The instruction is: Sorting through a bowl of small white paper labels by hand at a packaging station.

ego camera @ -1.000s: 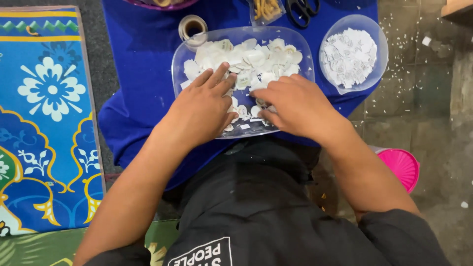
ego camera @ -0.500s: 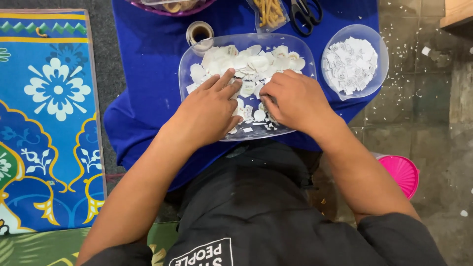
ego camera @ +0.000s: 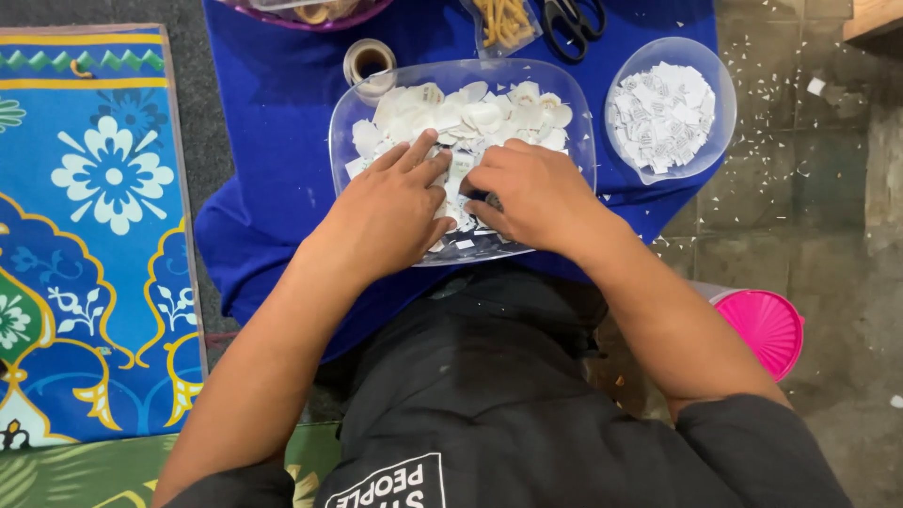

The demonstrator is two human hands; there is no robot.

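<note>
A clear rectangular plastic tray (ego camera: 343,122) lies on a blue cloth (ego camera: 273,122) in front of me, filled with small white paper pieces (ego camera: 470,113). My left hand (ego camera: 390,212) rests palm down in the tray, fingers extended over the pieces. My right hand (ego camera: 531,193) is beside it, fingers curled down into the pile, pinching at pieces; what it grips is hidden under the fingers. To the right stands a round clear bowl (ego camera: 710,141) heaped with more white paper bits (ego camera: 663,113).
A roll of tape (ego camera: 369,61), a bag of yellowish items (ego camera: 503,21) and black scissors (ego camera: 574,17) lie beyond the tray. A patterned blue mat (ego camera: 94,235) is at left. A pink lid (ego camera: 767,329) sits on the scrap-strewn tiled floor at right.
The view has shifted slightly, so the tray sits a little lower in frame. Both hands stay in the tray, shuffling the paper pieces; the fingers have moved closer together.
</note>
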